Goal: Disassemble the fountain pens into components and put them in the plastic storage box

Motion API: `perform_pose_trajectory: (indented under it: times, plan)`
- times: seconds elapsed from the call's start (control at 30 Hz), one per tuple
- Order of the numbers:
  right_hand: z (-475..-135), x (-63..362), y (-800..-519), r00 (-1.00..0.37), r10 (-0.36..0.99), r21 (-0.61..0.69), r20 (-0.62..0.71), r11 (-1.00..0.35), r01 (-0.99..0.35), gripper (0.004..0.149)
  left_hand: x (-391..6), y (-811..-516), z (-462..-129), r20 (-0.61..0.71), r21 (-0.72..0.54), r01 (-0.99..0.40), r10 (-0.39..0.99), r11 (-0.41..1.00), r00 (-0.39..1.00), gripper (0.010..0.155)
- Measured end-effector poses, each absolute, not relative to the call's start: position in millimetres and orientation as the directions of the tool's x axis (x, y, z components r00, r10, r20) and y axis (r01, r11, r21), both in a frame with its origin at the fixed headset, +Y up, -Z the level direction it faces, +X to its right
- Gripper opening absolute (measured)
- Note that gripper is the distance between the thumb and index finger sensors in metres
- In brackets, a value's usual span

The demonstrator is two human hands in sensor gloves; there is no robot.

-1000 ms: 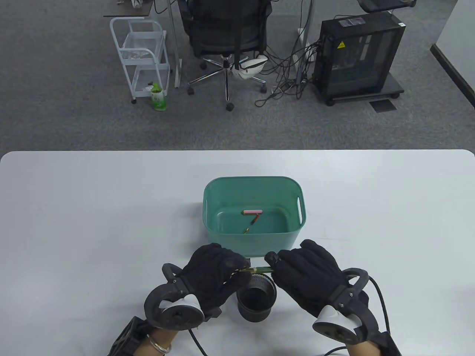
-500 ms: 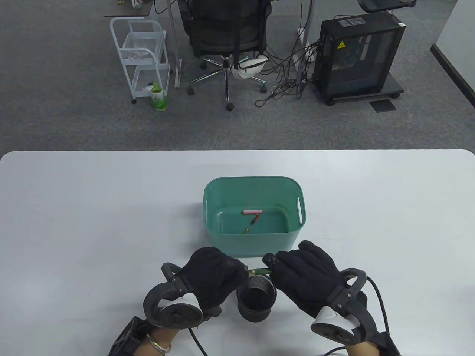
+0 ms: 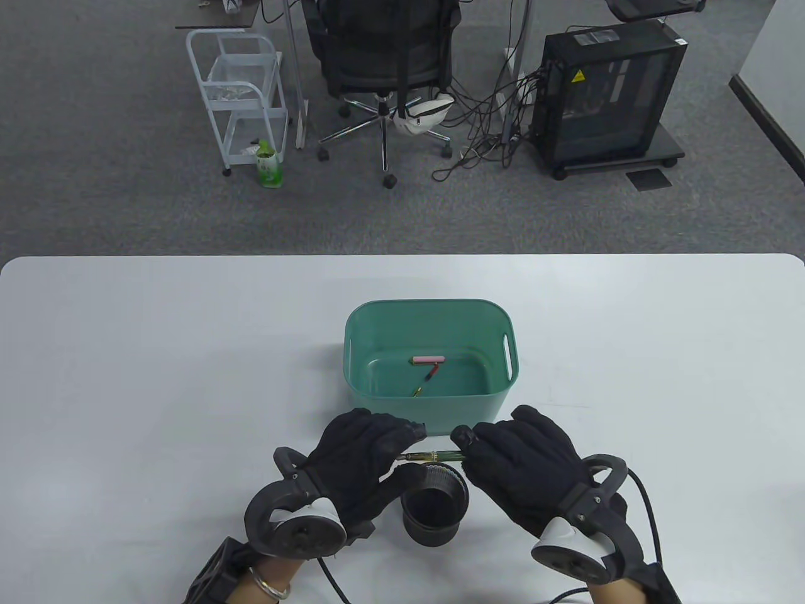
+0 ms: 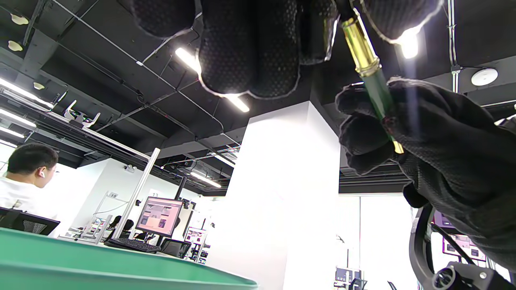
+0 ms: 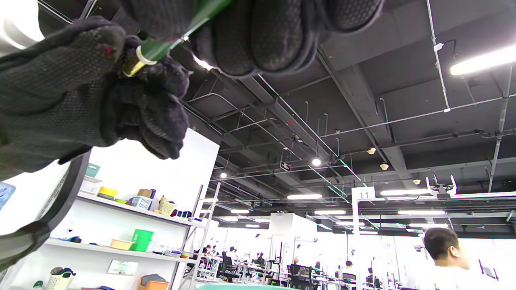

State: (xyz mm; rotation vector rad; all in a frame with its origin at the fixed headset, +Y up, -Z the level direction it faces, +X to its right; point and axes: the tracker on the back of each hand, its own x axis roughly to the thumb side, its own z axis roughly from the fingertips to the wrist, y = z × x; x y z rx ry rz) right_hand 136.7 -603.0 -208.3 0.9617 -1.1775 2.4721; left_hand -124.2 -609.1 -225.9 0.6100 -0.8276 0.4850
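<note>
- Table view: low in the middle of the frame, the left hand and the right hand each pinch one end of a green fountain pen, held level above a black pen cup. Just above them sits the green plastic storage box, with a pink pen part and a thin nib piece on its floor. By my reading, one pen is already apart and this one is being twisted or pulled open; the next move calls for opposite turns at the joint, then a short carry up to the box. At upper right, a yellow warning triangle marks a black cabinet; its text is too small to read.
- Left wrist view: at upper right, the left fingers curl on the gold section while the right hand's fingers clamp the green barrel.
- Right wrist view: upper left shows the same two-handed grip. A sign at lower right reads "11".
</note>
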Motion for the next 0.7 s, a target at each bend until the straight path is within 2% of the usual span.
perform_pose_trajectory:
  times: [0.07,0.33,0.7]
  plan:
    - [-208.5,137.4,-602.8,-0.757,-0.062,-0.604,0.651,-0.646,-0.466,0.043,-123.5,-609.2,-225.3,0.790,0.314,-0.607,0.153,0.731,0.593,0.059]
    - [-209.0,138.4,-602.8,-0.756,-0.061,-0.603,0.651,-0.647,-0.467,0.043,-120.2,-609.9,-224.2,0.789,0.326,-0.594,0.135,0.736,0.600,0.046]
    - [-208.5,137.6,-603.3,-0.752,-0.063,-0.600,0.656,-0.649,-0.468,0.043,-120.9,-610.3,-225.6,0.799,0.305,-0.609,0.151,0.732,0.582,0.047]
